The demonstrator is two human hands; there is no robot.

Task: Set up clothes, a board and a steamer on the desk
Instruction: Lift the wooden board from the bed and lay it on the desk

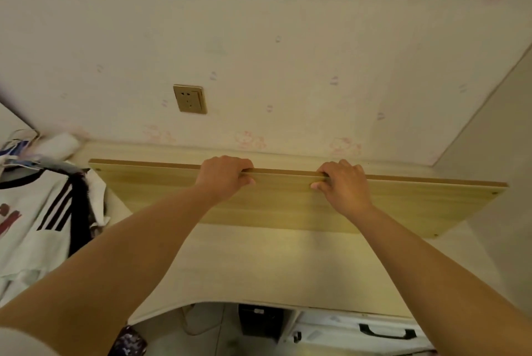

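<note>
One desk (259, 263) fills the lower view, its pale top bare between the near curved edge and the board. One long wooden board (403, 203) stands on its long edge across the back of the desk, tilted, near the wall (288, 53); its right end comes close to the side panel. Clothes (43, 211), perhaps two or three pieces, lie heaped at the desk's left end, touching the board's left part. Both arms reach forward. The left hand (223, 178) and right hand (344, 182) are closed over the board's top edge, fingers behind, thumbs in front. One socket (190, 98) sits on the wall.
</note>
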